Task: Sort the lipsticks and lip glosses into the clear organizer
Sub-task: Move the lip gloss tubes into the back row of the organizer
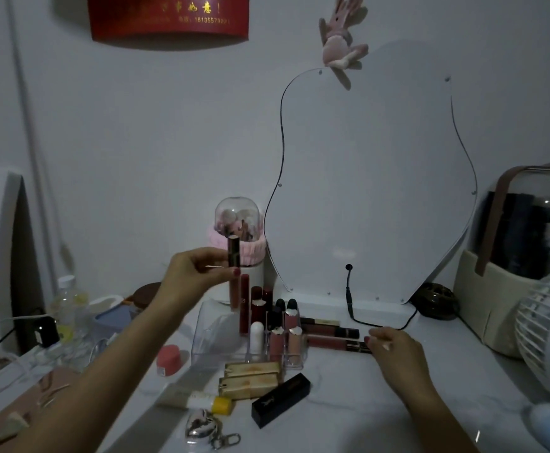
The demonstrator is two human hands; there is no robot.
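Observation:
My left hand holds a lip gloss upright by its dark cap, above the back left of the clear organizer. Several lipsticks and glosses stand in the organizer's right compartments. To its right, three lip glosses lie flat on the table. My right hand rests on the nearest lying gloss, fingers pinching its dark cap end. Two gold lipstick tubes and a black lipstick lie in front of the organizer.
A curvy mirror with a black cable stands behind. A domed brush holder is at the back, a fan and storage case at right. A pink jar, yellow-capped tube and silver heart keychain lie near the front.

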